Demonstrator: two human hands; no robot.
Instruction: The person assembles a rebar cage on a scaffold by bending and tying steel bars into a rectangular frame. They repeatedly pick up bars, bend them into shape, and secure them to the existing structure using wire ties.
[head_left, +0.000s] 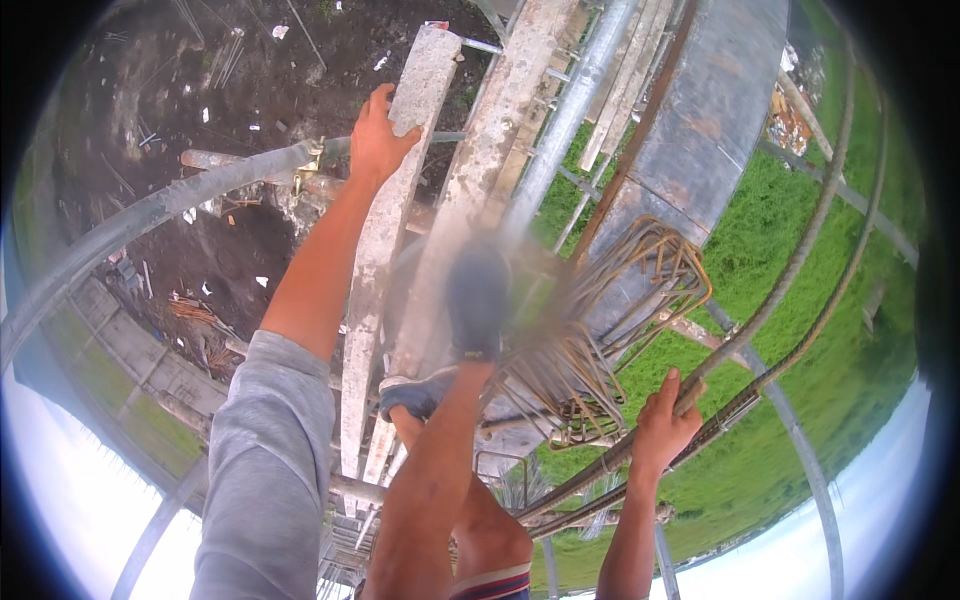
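Note:
My left hand (380, 140) grips the left edge of a long, cement-stained plank (385, 250), its thumb lying on the upper face. At lower right, my right hand (662, 425) is closed around a long ribbed rebar (790, 270) that curves up toward the far right. A second rebar (840, 300) runs just outside it. Between my arms, my bare legs reach down to dark shoes (478, 295) on a wider stained plank (500, 130). A smear blurs the picture around the front shoe.
Bent rusty stirrups (590, 375) lie bundled right of my feet, beside a grey panel (690, 120). Scaffold pipes (570, 110) run along and across, one curving at left (150, 190). Far below lie dark littered soil (270, 60) and green grass (760, 220).

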